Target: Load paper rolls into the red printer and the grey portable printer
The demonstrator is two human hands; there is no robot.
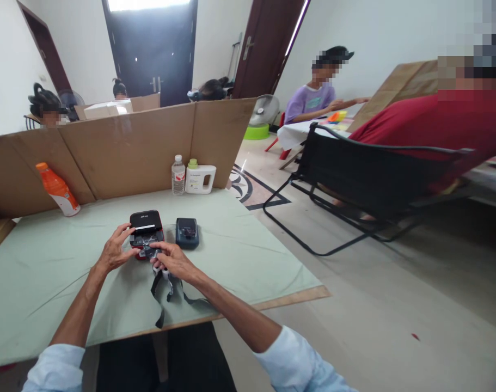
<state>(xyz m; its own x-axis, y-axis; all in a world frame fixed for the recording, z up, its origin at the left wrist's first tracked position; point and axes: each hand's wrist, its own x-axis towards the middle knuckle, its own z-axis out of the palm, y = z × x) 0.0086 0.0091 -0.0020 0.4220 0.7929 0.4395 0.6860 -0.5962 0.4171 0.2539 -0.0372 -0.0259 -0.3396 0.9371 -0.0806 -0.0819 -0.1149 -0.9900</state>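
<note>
A small black and red device [146,228] lies on the pale green tabletop [239,256]. My left hand [116,249] rests against its left side, fingers curled around its edge. My right hand [172,259] is at its near end, fingers closed on a small dark part where a black strap [163,296] hangs over the table's front edge. A second dark grey device [187,233] lies just right of the first, untouched.
An orange bottle [58,190] leans at the back left. A water bottle [178,175] and a white jug [200,177] stand by the cardboard screen [125,147]. A black folding chair [366,179] and other seated people are to the right and behind.
</note>
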